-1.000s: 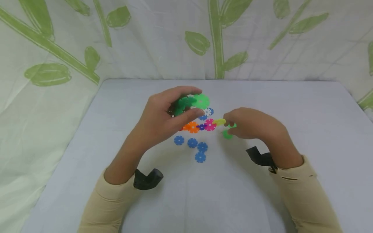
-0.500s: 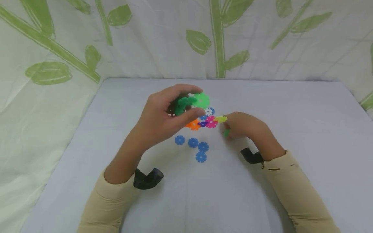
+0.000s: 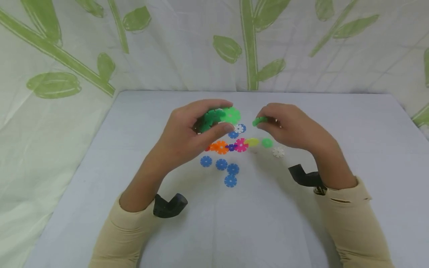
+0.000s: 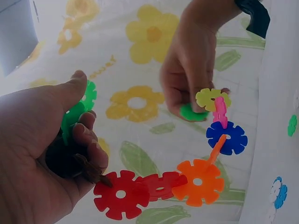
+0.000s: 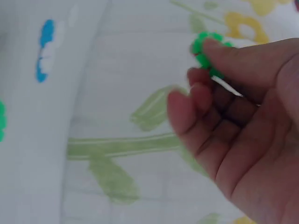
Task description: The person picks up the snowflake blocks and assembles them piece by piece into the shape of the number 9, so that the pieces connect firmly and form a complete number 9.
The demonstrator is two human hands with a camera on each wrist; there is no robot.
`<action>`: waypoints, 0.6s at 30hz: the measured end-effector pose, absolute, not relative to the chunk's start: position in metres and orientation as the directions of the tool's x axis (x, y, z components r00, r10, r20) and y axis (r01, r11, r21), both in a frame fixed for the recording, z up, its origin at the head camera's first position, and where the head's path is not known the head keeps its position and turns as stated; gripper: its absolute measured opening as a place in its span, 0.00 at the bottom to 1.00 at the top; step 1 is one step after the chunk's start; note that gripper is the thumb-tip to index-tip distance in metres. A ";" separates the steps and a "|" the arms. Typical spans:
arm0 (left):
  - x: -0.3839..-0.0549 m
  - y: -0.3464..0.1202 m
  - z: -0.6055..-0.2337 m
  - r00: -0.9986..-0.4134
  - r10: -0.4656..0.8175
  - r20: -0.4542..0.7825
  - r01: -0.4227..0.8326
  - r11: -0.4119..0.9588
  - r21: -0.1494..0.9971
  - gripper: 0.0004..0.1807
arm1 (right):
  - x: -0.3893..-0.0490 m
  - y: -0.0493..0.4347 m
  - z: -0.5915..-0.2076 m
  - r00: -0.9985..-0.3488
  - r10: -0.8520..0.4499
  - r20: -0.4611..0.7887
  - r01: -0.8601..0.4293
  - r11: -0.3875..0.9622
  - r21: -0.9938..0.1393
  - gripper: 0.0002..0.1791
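Note:
My left hand (image 3: 187,130) grips a chain of interlocked notched plastic discs. A bright green disc (image 3: 231,115) forms the end between thumb and fingertips, with darker green ones behind it. Below the hand in the left wrist view, the chain runs on through a red disc (image 4: 120,208), an orange disc (image 4: 205,191), a blue disc (image 4: 236,142), a pink one and a yellow disc (image 4: 205,99). Between thumb and fingers my right hand (image 3: 291,126) pinches a loose green disc (image 5: 201,56), raised to the right of the chain's green end. The palm hides part of the chain.
Several loose blue discs (image 3: 221,164) lie on the white table (image 3: 254,223) nearer the body. A green disc (image 3: 267,143) and a white disc (image 3: 278,152) lie below the right hand. White and blue discs (image 3: 239,128) sit behind the chain. A leaf-patterned curtain (image 3: 187,67) backs the table.
My right hand went down to the green discs on the table, picked one up and rose with it towards the left hand. The left hand holds the chain almost still.

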State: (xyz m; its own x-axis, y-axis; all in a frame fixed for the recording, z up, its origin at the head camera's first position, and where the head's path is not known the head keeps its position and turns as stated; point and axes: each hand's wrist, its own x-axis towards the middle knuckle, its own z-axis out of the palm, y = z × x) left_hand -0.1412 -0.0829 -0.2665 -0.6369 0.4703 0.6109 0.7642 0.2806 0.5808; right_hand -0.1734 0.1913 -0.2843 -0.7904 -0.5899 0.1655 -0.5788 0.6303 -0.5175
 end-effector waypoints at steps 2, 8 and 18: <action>-0.141 -0.082 -0.268 -0.646 0.472 0.600 0.756 0.289 0.587 0.23 | -0.166 0.190 -0.278 -0.768 -0.591 0.248 -0.616 0.573 -0.541 0.05; -0.141 -0.080 -0.270 -0.657 0.481 0.580 0.744 0.290 0.602 0.23 | -0.147 0.180 -0.267 -0.647 -0.638 0.418 -0.739 0.390 -0.549 0.09; -0.142 -0.078 -0.272 -0.620 0.523 0.585 0.766 0.243 0.595 0.22 | -0.133 0.170 -0.257 -0.570 -0.592 0.569 -0.819 0.358 -0.448 0.11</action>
State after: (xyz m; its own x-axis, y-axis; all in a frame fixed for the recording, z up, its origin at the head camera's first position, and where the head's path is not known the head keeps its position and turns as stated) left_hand -0.1421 -0.0778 -0.2716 -0.6199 0.5231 0.5849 0.7662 0.2430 0.5949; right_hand -0.1328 0.1701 -0.2571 -0.5705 -0.5922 0.5691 -0.8190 0.3583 -0.4481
